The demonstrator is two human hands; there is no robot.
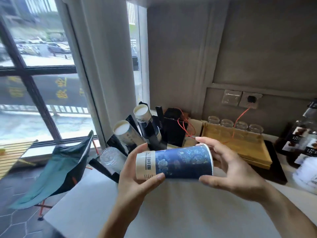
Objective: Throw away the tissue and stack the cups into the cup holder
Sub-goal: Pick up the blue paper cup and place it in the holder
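I hold a blue floral paper cup [181,163] sideways above the white counter, its cream base pointing left and its rim pointing right. My left hand [135,176] grips the base end. My right hand [228,167] grips the rim end. Behind the cup stands a black cup holder [151,134] with slanted slots. Two stacks of paper cups [122,130] [143,114] lean in it, bases up. A stack of clear plastic cups [109,156] lies in its lowest slot. No tissue is in view.
A wooden tray [240,148] with several glass jars [235,125] sits at the back right on a black mat. A black box [173,129] with a red cord stands beside the holder. Dark bottles [301,134] stand far right. A teal folding chair [56,169] stands left of the white counter [171,212].
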